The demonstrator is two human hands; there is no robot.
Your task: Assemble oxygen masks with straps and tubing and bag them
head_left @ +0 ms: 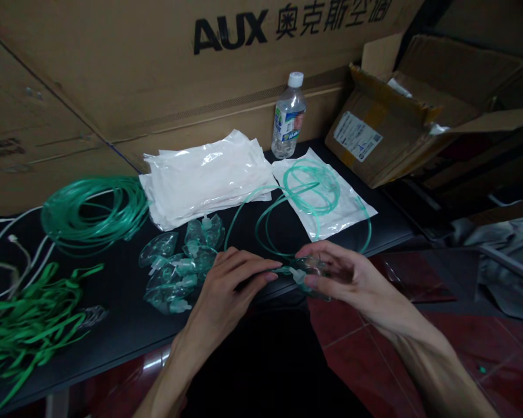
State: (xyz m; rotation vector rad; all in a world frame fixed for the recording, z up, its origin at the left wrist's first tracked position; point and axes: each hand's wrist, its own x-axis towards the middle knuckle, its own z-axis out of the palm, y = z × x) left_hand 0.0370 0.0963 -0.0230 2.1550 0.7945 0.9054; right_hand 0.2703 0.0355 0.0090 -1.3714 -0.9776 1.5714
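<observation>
My right hand [337,270] is closed around a clear green oxygen mask [316,268], whose pale connector points left. Pinched between the thumb and fingers of my left hand [239,276] is the end of a green oxygen tube [283,270], right at that connector; whether it is fully seated I cannot tell. The rest of the tubing [294,200] loops back over a white packet [353,203]. Left of my left hand lies a heap of several similar masks [178,270], partly hidden behind it.
A coil of green tubing [91,212], green straps [30,325] and white cables [30,261] lie left on the black padded bench [126,325]. Behind are stacked white packets [209,174], a plastic bottle [287,125] and an open carton [375,128], against a large cardboard box [157,69].
</observation>
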